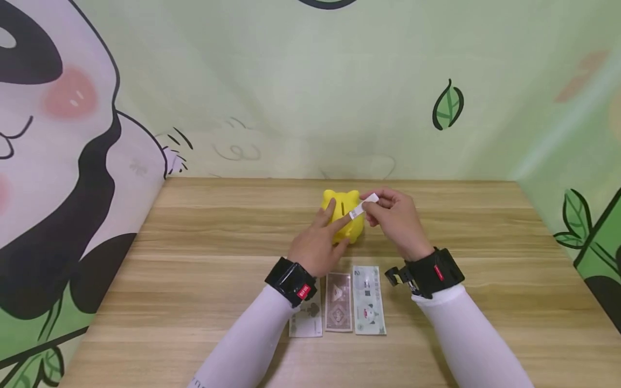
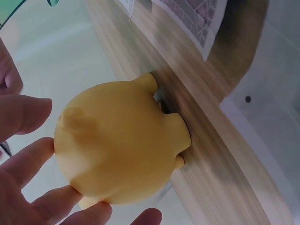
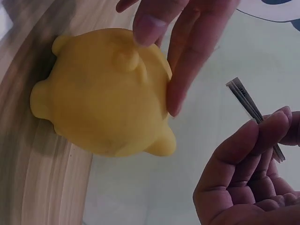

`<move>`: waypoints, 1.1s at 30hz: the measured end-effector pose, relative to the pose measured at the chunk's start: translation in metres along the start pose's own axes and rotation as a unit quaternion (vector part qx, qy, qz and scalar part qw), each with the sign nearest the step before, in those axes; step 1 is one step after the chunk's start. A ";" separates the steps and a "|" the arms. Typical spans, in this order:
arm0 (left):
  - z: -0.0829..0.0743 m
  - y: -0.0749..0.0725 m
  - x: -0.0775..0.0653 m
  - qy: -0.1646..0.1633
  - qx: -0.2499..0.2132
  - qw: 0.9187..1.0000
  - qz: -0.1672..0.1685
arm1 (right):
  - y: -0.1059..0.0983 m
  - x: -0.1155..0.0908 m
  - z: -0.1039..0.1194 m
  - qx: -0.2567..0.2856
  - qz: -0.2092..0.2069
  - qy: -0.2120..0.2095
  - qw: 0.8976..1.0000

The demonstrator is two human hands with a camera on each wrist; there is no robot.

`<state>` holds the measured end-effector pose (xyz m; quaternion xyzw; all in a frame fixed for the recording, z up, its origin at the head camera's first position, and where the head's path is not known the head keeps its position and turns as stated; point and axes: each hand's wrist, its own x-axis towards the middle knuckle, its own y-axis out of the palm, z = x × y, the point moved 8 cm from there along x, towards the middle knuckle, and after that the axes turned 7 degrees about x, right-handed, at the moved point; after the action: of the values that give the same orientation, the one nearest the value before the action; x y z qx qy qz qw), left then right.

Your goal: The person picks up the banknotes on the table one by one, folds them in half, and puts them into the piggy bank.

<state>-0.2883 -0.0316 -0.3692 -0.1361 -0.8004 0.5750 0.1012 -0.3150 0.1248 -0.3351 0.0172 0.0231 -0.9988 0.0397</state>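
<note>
A yellow piggy bank (image 1: 356, 229) stands on the table with its dark coin slot on top. My left hand (image 1: 315, 245) rests on it, with straight, spread fingers on either side of the slot. At the bank's right side my right hand (image 1: 400, 218) pinches a banknote (image 1: 364, 206) folded into a narrow strip. In the right wrist view the strip (image 3: 251, 108) shows its layered edge between thumb and fingers, off to one side of the bank. In the head view it overlaps the bank's right edge, close to the left index finger.
Three flat banknotes lie in a row on the wooden table (image 1: 194, 258) nearer me: a pale one (image 1: 306, 325) partly under my left wrist, a brown one (image 1: 338, 302) and a green one (image 1: 368, 302). Behind the table rises a printed wall (image 1: 291, 108).
</note>
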 end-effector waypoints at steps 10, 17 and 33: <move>-0.001 0.000 -0.002 0.007 0.002 1.000 -0.004 | 0.016 0.023 -0.005 -0.062 -0.013 0.006 0.998; -0.001 0.000 -0.004 0.008 0.000 1.000 -0.008 | 0.021 0.029 -0.008 -0.101 -0.033 0.011 0.994; 0.002 0.000 -0.002 0.006 0.008 1.000 -0.010 | 0.031 0.034 -0.001 -0.152 -0.036 -0.024 0.987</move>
<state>-0.2869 -0.0340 -0.3700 -0.1306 -0.7966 0.5794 0.1126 -0.3463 0.0912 -0.3383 -0.0143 0.1739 -0.9846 0.0063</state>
